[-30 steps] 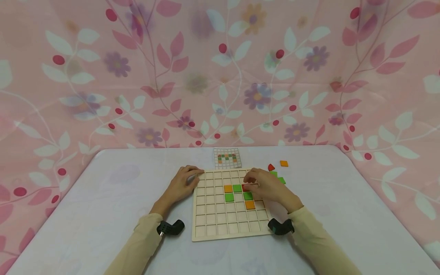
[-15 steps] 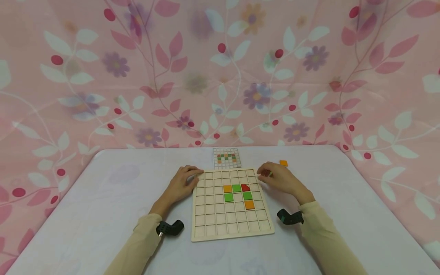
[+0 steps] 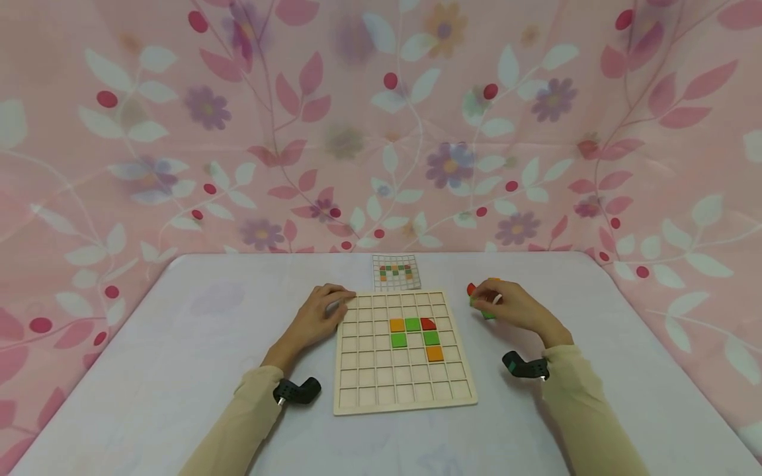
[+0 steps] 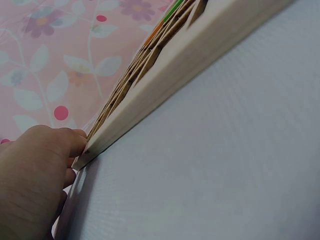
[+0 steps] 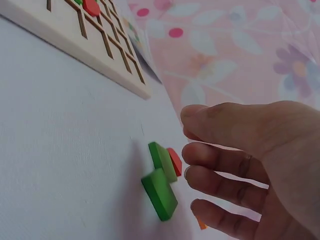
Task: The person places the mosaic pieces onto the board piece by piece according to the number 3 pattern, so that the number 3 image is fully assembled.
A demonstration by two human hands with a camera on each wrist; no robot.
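A wooden grid board lies mid-table, holding orange, green and red tiles, among them a red piece with one rounded corner. My left hand grips the board's far left corner, its fingers against the edge in the left wrist view. To the right of the board, my right hand hovers over loose pieces with its fingers slightly bent and nothing between them. Below those fingertips, the right wrist view shows two green tiles, a red piece behind them, and a sliver of an orange tile.
A card printed with a coloured grid pattern lies just behind the board. White cloth covers the table, and a pink floral curtain hangs along its back edge. Each wrist carries a small black camera.
My right hand has left the red piece on the board and moved right, to above the loose pieces. The left hand stays at the board's corner.
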